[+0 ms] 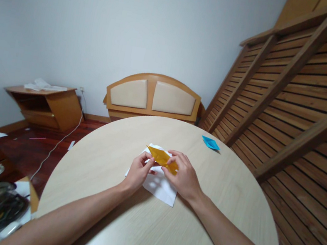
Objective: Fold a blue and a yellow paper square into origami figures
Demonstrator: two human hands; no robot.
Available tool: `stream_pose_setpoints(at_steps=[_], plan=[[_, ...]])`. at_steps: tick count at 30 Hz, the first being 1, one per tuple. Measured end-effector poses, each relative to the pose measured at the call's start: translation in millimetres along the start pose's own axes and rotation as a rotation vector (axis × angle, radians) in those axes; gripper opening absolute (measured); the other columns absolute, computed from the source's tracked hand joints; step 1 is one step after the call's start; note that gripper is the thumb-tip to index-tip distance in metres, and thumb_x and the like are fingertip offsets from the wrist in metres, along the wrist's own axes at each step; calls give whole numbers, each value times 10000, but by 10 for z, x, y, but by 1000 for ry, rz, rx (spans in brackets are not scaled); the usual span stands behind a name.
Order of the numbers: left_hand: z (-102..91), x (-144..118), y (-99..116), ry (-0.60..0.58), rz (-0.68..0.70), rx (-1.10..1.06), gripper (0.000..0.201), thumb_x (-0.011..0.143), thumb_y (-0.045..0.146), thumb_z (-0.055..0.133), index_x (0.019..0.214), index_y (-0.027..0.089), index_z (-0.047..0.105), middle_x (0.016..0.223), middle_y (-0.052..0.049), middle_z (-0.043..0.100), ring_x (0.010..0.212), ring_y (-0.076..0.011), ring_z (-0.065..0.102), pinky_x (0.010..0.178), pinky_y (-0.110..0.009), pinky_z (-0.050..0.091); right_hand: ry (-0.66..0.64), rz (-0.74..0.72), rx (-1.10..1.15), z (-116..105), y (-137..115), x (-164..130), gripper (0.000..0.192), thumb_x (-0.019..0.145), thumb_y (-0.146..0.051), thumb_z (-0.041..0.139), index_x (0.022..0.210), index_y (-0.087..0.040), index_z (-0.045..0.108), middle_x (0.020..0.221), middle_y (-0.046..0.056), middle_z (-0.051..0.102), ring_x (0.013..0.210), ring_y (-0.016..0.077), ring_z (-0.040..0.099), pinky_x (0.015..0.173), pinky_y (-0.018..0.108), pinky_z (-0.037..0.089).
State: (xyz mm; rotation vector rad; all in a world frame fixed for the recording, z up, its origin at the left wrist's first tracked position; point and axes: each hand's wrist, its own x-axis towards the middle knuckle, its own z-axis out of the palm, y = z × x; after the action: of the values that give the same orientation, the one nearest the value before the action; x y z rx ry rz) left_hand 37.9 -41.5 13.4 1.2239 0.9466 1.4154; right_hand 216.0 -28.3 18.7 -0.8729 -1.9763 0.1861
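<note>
A yellow folded paper boat (159, 155), long and pointed at its left end, is held between both hands above the table. My left hand (138, 171) pinches its lower left edge between thumb and fingers. My right hand (184, 176) grips its right end, with the fingers covering part of it. Under the hands lies a white sheet of paper (162, 190), partly hidden by them and by the yellow paper. Toward the far right of the table sits a blue folded paper boat (210, 143), apart from both hands.
The round pale table (96, 161) stands before me. Beyond it is a wooden headboard (151, 95) with cream pads. Slatted wooden panels (279, 109) lean at the right. A low cabinet (52, 107), a white cord (54, 147) and a cluttered surface with a glass kettle-like item (0, 203) are at left.
</note>
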Motion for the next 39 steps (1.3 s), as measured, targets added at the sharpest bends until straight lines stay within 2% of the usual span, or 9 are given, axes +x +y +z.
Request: stream_pose_setpoints(at_steps=[3,7,10,16,21,30,33,36,39], plan=[[-7,4,-13,25,5,18,519,703,632,752,829,164,567,947,-83,701,893,-259,710,609,-288,566,-58,-47,-10,-27,-23,-6,84,824,-224,719,826,-237,636,1283,69,606,1193,281,536,1009,523,451],[-21,14,-29,58,4,19,512,703,624,756,825,160,577,883,-61,691,844,-228,700,625,-296,574,-149,-154,0,-51,-62,-9,22,870,-275,696,872,-253,699,1373,70,550,1270,291,482,1043,539,422],[-21,18,-31,63,-7,4,505,700,616,762,811,161,573,858,-52,684,825,-219,696,626,-296,572,-104,-136,-16,-35,-57,-7,46,888,-234,662,927,-253,678,1347,73,569,1259,280,494,1049,530,421],[-9,13,-7,52,-43,-63,516,649,598,803,790,161,567,837,-30,659,826,-215,690,602,-270,552,7,-28,-30,-6,1,-8,285,852,-225,688,1113,-243,574,1197,83,646,1127,265,589,983,476,476],[3,9,24,61,-47,-47,544,631,618,801,802,158,565,845,-42,669,825,-224,695,578,-254,532,37,30,-79,-32,9,-2,189,895,-212,609,1082,-225,595,1008,58,711,915,236,676,839,411,528],[16,18,43,76,-57,-54,552,606,624,808,795,161,574,819,-33,672,792,-217,700,587,-257,533,37,48,61,-55,29,1,198,986,-207,415,1022,-239,607,997,40,714,946,200,684,848,361,542],[3,19,37,95,-45,-44,556,613,635,800,790,161,571,848,-50,686,808,-227,704,581,-256,532,29,-14,-13,-79,-18,9,198,950,-298,529,1112,-218,610,1194,97,654,1134,253,605,984,449,487],[-14,22,28,118,-31,-18,556,625,645,790,783,157,575,850,-59,690,802,-227,702,573,-254,530,9,-109,-126,-87,-58,8,398,832,-390,709,1172,-210,607,1356,132,561,1240,320,515,1033,532,437],[-20,30,23,115,-27,2,562,626,653,785,785,154,579,842,-65,692,786,-228,704,569,-258,530,53,-142,-156,-76,-68,12,213,868,-283,674,1071,-227,644,1297,109,602,1200,299,533,1010,520,450]])
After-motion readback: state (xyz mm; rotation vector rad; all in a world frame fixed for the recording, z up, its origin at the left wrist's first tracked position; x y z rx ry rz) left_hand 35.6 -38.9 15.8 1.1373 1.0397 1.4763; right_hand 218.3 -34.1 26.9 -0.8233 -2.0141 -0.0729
